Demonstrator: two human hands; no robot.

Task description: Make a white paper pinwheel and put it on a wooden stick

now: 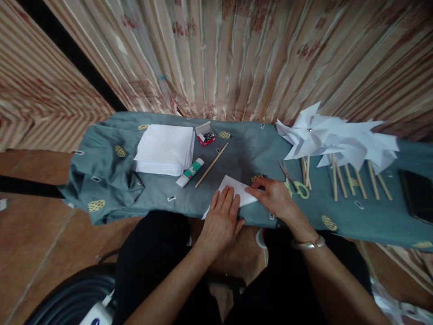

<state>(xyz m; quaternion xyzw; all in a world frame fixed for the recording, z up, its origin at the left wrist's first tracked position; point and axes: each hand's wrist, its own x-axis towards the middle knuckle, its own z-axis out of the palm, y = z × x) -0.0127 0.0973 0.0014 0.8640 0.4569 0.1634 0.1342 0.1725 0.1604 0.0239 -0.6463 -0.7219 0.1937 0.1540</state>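
Observation:
A folded white paper [237,188] lies at the near edge of a table under a grey-green cloth [158,194]. My left hand [221,219] rests flat on the paper's left part, fingers stretched out. My right hand [274,196] presses on the paper's right edge with bent fingers. Green-handled scissors [296,183] lie just right of my right hand.
A stack of white paper sheets [165,149] sits at the left, with a glue stick [190,172], a wooden stick [211,165] and a small red box of pins [205,134] beside it. Several white paper pinwheels on sticks [338,140] lie at the right. A dark phone [417,194] is at the far right.

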